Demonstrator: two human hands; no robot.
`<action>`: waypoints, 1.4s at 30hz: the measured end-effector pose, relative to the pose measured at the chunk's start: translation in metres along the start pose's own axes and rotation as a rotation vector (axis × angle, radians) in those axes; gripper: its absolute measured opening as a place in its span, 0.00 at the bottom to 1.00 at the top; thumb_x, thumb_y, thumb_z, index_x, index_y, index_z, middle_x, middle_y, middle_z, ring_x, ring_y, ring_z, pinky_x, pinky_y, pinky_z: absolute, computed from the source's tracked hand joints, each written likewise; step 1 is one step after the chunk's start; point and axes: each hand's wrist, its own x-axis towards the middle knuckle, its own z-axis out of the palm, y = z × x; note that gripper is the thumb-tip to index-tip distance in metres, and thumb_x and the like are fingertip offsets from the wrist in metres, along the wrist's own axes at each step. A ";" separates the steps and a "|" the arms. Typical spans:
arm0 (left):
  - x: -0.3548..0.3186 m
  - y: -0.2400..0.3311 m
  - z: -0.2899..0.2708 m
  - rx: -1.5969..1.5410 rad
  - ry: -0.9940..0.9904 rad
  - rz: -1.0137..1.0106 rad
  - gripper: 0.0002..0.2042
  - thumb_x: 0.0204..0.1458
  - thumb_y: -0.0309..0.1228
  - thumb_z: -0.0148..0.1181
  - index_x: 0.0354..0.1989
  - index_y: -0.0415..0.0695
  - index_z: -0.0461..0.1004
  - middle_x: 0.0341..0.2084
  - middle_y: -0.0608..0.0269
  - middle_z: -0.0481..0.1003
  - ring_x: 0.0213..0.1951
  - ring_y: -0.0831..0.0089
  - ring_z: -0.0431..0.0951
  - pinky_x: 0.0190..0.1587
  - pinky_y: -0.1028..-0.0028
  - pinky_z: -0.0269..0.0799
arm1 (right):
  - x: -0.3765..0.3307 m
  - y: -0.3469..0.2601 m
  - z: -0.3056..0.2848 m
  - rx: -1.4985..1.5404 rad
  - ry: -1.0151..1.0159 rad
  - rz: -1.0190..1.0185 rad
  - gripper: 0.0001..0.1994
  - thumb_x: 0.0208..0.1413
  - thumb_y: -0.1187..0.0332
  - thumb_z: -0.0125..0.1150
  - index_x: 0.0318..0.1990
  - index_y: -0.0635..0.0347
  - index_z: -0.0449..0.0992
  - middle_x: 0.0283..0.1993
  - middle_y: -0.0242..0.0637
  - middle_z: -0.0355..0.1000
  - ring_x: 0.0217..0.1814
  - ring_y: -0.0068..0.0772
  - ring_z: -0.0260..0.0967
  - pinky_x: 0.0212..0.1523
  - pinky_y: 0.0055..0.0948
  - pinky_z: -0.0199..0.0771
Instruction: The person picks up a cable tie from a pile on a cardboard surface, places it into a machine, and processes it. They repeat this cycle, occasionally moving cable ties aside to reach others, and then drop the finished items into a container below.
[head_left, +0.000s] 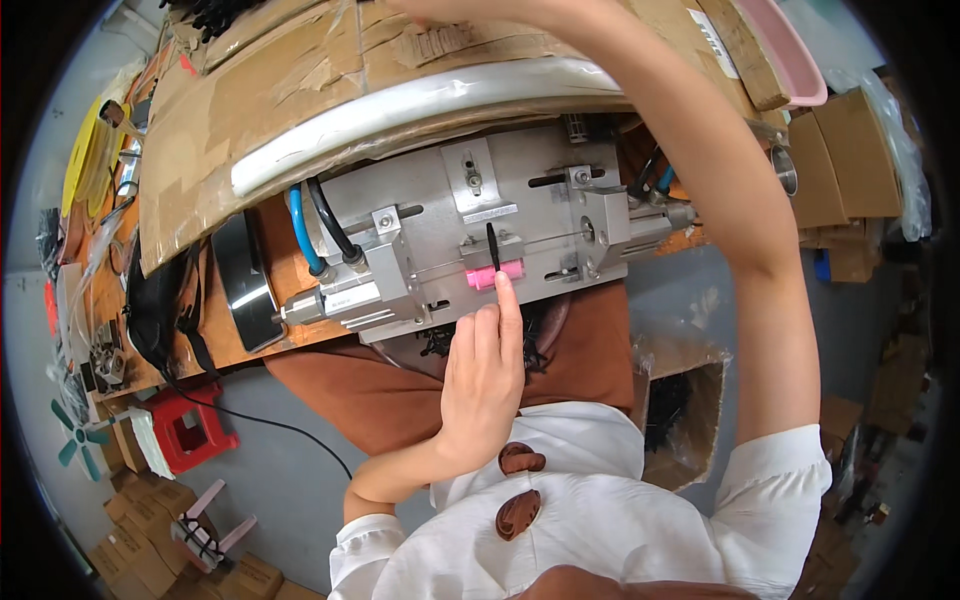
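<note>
1. White shirt [610, 505], nearest the lens, six o'clock of the view; two brown knotted buttons down its front.
2. Red stool [168, 408], eight o'clock, on the floor.
3. Phone [245, 285], dark, nine o'clock, lying on the wooden bench.
4. Blue hose [299, 235], ten o'clock, paired with a black one; both run to the left clamp [402, 270].
5. Right hand [450, 8], twelve o'clock, cut by the upper edge over cardboard; finger state cannot be told. Well apart from the pink block, which lies toward six o'clock from it.
6. Left hand [482, 365], just toward six o'clock of the block and clearly the nearer of the two. Index finger straight, pointing to twelve, its tip against the block; other fingers curled in. No grip around the block visible.
7. Black rod [492, 240], slim, running from the block toward twelve, its foot just beside that fingertip.
8. Pink block [482, 278], mid-view, at the near edge of the metal plate [540, 155], between the clamps. Long axis about nine to three, right end tipped slightly toward two; across the pointing finger.
9. Right clamp [605, 220], two o'clock, bolted on the plate.
10. Open carton [715, 400], four o'clock; dark contents, not identifiable.
11. Pink tub [785, 50], between one and two o'clock.
</note>
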 end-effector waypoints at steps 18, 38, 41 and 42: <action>0.197 -0.065 -0.069 0.057 0.511 0.234 0.07 0.49 0.23 0.59 0.37 0.40 0.73 0.30 0.51 0.71 0.37 0.57 0.72 0.41 0.64 0.68 | -0.273 -0.148 0.026 0.361 0.167 0.223 0.21 0.36 0.85 0.55 0.45 0.70 0.73 0.45 0.46 0.73 0.33 0.39 0.73 0.26 0.29 0.74; 0.082 -0.072 -0.108 -0.494 0.408 -0.083 0.09 0.46 0.13 0.57 0.35 0.39 0.75 0.33 0.59 0.72 0.37 0.71 0.73 0.38 0.75 0.71 | -0.174 -0.081 -0.032 0.003 0.144 0.062 0.10 0.52 0.71 0.59 0.42 0.61 0.71 0.26 0.35 0.67 0.26 0.32 0.71 0.18 0.32 0.66; 0.043 -0.047 -0.085 -0.335 0.353 -0.047 0.26 0.40 0.09 0.58 0.52 0.41 0.73 0.40 0.55 0.71 0.42 0.63 0.71 0.41 0.69 0.73 | -0.091 0.004 -0.034 -0.249 0.355 0.268 0.19 0.50 0.66 0.62 0.44 0.74 0.71 0.35 0.53 0.75 0.38 0.50 0.75 0.37 0.39 0.75; 0.030 -0.040 -0.070 -0.333 0.340 -0.023 0.31 0.39 0.08 0.58 0.58 0.37 0.68 0.40 0.53 0.71 0.40 0.62 0.70 0.41 0.69 0.72 | -0.066 0.035 -0.025 -0.311 0.203 0.371 0.17 0.51 0.67 0.59 0.43 0.72 0.70 0.35 0.55 0.74 0.40 0.54 0.73 0.41 0.43 0.73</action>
